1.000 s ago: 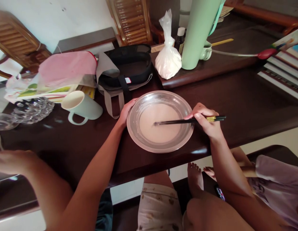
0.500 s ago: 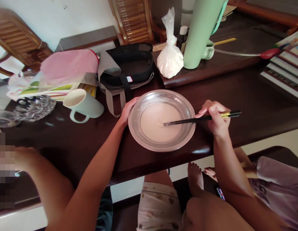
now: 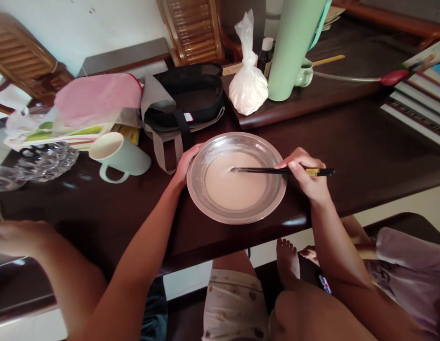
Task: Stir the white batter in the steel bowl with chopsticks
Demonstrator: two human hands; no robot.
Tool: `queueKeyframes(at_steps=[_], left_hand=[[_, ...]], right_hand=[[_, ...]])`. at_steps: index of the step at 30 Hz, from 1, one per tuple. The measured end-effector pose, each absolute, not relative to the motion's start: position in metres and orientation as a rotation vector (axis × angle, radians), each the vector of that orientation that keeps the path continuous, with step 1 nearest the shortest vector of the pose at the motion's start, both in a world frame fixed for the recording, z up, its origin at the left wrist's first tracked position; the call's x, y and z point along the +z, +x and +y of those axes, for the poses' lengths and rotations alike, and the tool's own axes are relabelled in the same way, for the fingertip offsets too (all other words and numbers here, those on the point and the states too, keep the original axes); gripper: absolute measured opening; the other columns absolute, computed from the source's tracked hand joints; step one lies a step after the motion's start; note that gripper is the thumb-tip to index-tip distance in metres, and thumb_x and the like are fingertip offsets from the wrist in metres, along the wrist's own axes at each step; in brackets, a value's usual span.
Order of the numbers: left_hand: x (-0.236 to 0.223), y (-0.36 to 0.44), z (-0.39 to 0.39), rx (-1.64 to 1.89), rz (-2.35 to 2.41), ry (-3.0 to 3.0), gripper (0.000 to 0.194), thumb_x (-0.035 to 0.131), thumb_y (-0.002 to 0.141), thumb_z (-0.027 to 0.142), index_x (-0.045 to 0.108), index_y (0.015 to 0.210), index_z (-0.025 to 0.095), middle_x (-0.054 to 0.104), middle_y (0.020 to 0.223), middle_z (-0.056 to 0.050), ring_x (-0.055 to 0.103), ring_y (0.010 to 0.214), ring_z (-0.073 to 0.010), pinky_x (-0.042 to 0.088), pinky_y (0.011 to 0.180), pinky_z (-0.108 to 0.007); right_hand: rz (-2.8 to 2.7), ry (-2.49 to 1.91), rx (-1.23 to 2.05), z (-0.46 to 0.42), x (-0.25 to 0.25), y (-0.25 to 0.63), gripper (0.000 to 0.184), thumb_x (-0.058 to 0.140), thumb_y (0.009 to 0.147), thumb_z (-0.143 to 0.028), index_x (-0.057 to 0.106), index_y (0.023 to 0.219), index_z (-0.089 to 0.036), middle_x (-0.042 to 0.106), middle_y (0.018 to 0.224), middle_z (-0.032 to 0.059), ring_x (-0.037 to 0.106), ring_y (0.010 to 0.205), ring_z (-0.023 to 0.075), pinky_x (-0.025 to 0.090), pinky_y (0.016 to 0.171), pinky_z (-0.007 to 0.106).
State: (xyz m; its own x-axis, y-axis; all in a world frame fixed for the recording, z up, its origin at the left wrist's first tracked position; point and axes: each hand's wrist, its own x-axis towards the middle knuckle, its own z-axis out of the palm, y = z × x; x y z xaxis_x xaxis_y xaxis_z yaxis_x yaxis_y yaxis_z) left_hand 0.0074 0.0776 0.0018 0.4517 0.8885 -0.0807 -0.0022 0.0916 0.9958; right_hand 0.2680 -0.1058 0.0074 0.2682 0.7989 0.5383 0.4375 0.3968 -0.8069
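A wide metal bowl (image 3: 237, 217) holds a pale, creamy batter (image 3: 237, 189). My left hand (image 3: 186, 163) grips the bowl's left side, its fingers partly hidden behind the rim. In my right hand (image 3: 308, 174) is a pair of black chopsticks (image 3: 262, 170) with gold bands near the top. They reach over the right rim, held nearly level, and their tips dip into the batter near its middle.
Behind the bowl stand a tied bag of white powder (image 3: 248, 90) and a tall green flask (image 3: 294, 52). Leftward are a mug (image 3: 133, 154), a grey-black bag (image 3: 198, 94) and a glass dish (image 3: 46, 163). Books (image 3: 418, 109) lie right. Another person's arm (image 3: 53, 251) rests at the left; someone sits at the right.
My right hand and the chopsticks have moved left and slightly up, carrying the tips through the batter. My left hand keeps its hold on the bowl.
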Motion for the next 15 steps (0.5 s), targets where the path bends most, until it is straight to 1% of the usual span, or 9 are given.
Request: queueKeyframes(at_steps=[4,5,8,9,13,15], left_hand=[[0.0023,0.0071,0.0774,0.802,0.886,1.312,0.031,0.049,0.086,0.034,0.074,0.100,0.021,0.075,0.101,-0.002,0.064,0.108,-0.0217,0.047,0.100,-0.034],[0.0024,0.0071,0.0774,0.799,0.884,1.319,0.031,0.049,0.085,0.034,0.074,0.099,0.021,0.075,0.102,-0.002,0.064,0.110,-0.0222,0.046,0.101,-0.035],[0.0019,0.0069,0.0781,0.807,0.863,1.331,0.031,0.050,0.084,0.034,0.074,0.098,0.021,0.075,0.102,-0.003,0.063,0.112,-0.0230,0.046,0.102,-0.035],[0.0014,0.0069,0.0786,0.811,0.857,1.331,0.031,0.050,0.084,0.035,0.074,0.098,0.020,0.075,0.102,-0.003,0.063,0.111,-0.0229,0.046,0.102,-0.035],[-0.0006,0.0072,0.0802,0.812,0.854,1.326,0.031,0.050,0.083,0.035,0.074,0.096,0.020,0.075,0.100,-0.003,0.064,0.108,-0.0223,0.047,0.100,-0.034],[-0.0008,0.0072,0.0802,0.807,0.861,1.340,0.031,0.050,0.083,0.036,0.074,0.097,0.021,0.075,0.100,-0.003,0.064,0.109,-0.0227,0.047,0.100,-0.034]], right_hand=[[-1.215,-1.135,0.360,-0.1055,0.0074,0.2682,0.028,0.056,0.093,-0.039,0.073,0.073,-0.029,0.068,0.064,0.0004,0.061,0.061,0.0183,0.048,0.059,0.036],[-1.258,-1.131,0.385,-0.1056,0.0077,0.2678,0.027,0.056,0.092,-0.039,0.074,0.074,-0.029,0.069,0.065,0.0004,0.061,0.062,0.0186,0.048,0.059,0.036],[-1.393,-1.215,0.389,-0.1058,0.0086,0.2669,0.022,0.059,0.091,-0.038,0.076,0.080,-0.029,0.073,0.075,0.0014,0.063,0.072,0.0206,0.050,0.067,0.038],[-1.370,-1.227,0.366,-0.1057,0.0086,0.2670,0.022,0.059,0.091,-0.038,0.076,0.079,-0.029,0.073,0.075,0.0014,0.062,0.073,0.0206,0.049,0.069,0.039],[-1.197,-1.104,0.378,-0.1051,0.0070,0.2685,0.028,0.057,0.092,-0.037,0.073,0.072,-0.027,0.068,0.063,0.0008,0.059,0.060,0.0184,0.047,0.059,0.036],[-1.302,-1.113,0.431,-0.1050,0.0068,0.2686,0.026,0.058,0.091,-0.038,0.075,0.074,-0.028,0.070,0.065,0.0012,0.059,0.063,0.0195,0.047,0.059,0.036]])
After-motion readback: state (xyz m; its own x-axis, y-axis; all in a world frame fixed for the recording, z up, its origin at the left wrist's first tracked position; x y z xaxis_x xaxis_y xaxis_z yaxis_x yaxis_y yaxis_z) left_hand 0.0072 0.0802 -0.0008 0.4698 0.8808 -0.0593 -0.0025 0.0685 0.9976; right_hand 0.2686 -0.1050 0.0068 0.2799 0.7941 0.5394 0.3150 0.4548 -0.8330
